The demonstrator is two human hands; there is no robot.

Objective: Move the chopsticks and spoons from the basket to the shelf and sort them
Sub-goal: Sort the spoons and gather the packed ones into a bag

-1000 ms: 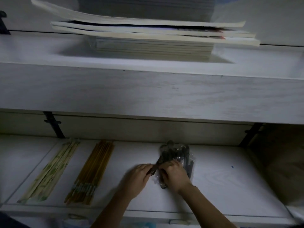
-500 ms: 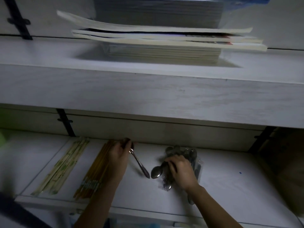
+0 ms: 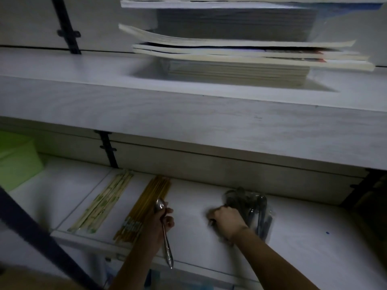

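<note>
1. L hand (image 3: 161, 220), lower centre of frame: fingers wrapped round one spoon (image 3: 167, 245) just below its bowl. Bowl points up-frame; the long handle runs down-frame past the front edge of the lower shelf (image 3: 303, 237).
2. The L hand is right by the amber chopsticks (image 3: 146, 206); can't tell if it touches them. The pale chopsticks (image 3: 104, 204) lie further left. Both rows are on that shelf.
3. R hand (image 3: 227, 221), right of centre: fingers curled at the near-left edge of the clear spoon bag (image 3: 251, 208). It looks to be gripping it, but it's blurred. The other spoons are inside the bag. Basket not in view.
4. Risk: spoon is held near the bowl w/ most of the handle overhanging. Put down like that, it could tip off the front edge.
5. Risk: L hand is so close to the amber row that a nudge could skew the sticks or land the spoon among them.
6. Risk: tugging the slick bag one-handed could spill the spoons. Dim light makes it harder to judge placement.
</note>
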